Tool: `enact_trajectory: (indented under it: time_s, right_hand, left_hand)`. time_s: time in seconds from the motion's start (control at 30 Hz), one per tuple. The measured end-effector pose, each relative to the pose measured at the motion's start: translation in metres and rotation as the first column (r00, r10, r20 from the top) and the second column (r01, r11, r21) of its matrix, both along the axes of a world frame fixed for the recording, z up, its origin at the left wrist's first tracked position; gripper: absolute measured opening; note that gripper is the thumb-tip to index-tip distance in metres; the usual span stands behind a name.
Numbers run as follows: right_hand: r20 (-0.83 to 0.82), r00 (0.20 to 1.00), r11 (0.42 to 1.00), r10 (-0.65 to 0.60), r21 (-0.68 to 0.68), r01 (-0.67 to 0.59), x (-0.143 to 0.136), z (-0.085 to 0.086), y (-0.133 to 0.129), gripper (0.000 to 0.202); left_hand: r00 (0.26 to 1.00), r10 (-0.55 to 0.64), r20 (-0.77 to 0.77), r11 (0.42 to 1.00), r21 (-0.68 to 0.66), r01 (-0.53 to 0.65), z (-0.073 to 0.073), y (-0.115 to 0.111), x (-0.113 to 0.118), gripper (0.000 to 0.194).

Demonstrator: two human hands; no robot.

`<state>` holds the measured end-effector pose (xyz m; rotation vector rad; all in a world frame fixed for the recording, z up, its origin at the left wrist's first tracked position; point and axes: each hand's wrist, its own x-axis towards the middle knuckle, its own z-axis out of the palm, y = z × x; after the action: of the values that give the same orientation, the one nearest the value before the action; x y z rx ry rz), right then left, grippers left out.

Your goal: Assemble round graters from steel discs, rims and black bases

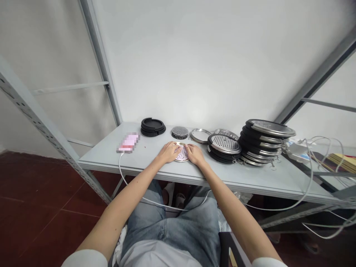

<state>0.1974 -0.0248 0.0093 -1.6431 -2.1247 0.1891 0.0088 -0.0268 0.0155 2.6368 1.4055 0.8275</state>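
My left fingers (174, 147) and right fingers (191, 148) are touching the perforated disc (182, 154); whether they are pinching it, I cannot tell.

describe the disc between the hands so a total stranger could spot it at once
On the grey table before the white wall, look near the front edge. There the left hand and right hand touch the disc from either side. Its dark-speckled face looks pinkish, while the stack of perforated discs just behind it looks grey.
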Motion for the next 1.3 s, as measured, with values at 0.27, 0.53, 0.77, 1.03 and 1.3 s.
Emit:
enact_trajectory:
  time_s: [0.27,0.53,0.77,1.03,1.3]
  right_hand:
    - [-0.014,1.000,1.000,0.001,0.002,-0.001,0.0000,-0.0003,0.0010,0.054]
    - [-0.024,1.000,1.000,-0.001,0.007,0.001,-0.0002,0.0016,-0.0005,0.053]
    - [-0.033,0.998,0.998,-0.056,-0.015,0.056,-0.0013,0.0018,-0.0007,0.050]
    - [-0.028,0.974,0.975,-0.223,-0.007,0.223,-0.0009,0.0006,0.0010,0.044]
    - [-0.028,0.970,0.969,-0.243,-0.042,0.242,0.0001,0.0035,-0.0006,0.044]
  left_hand:
    - [1.000,-0.003,-0.006,1.000,0.002,0.003,0.0009,-0.0001,-0.0001,0.044]
    - [1.000,0.009,-0.007,1.000,-0.016,-0.009,0.0014,-0.0006,-0.0001,0.047]
    - [0.999,0.037,0.041,0.999,-0.026,-0.036,0.0003,0.0008,-0.0005,0.047]
    - [0.990,0.089,0.112,0.996,-0.014,-0.088,-0.0037,0.0054,-0.0004,0.049]
    - [0.998,-0.038,0.049,0.998,-0.049,0.040,-0.0037,0.0067,-0.0014,0.078]
